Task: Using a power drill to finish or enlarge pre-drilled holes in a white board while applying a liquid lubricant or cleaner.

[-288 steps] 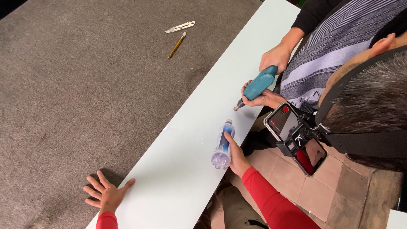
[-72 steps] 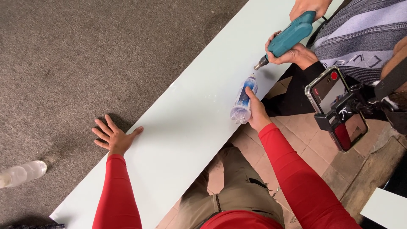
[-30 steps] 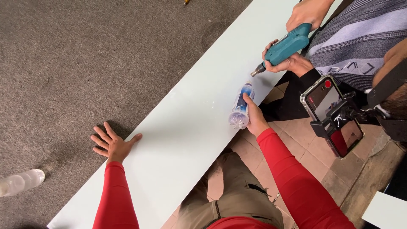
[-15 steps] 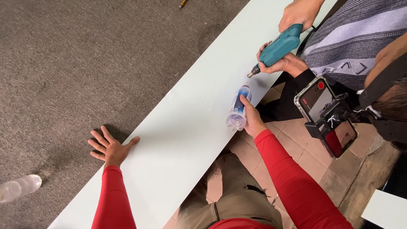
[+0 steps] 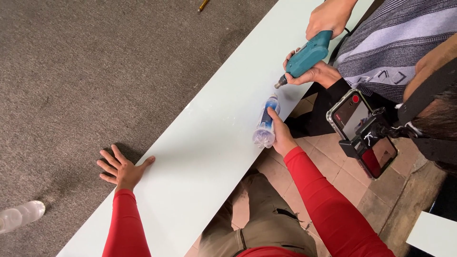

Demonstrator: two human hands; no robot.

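Shifted drill (image 5: 304, 56) hides its bit's tip.

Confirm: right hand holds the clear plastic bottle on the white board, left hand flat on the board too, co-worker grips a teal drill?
Not quite. In the head view the left hand lies flat on the grey carpet, beside the white board, not on it. The rest holds.
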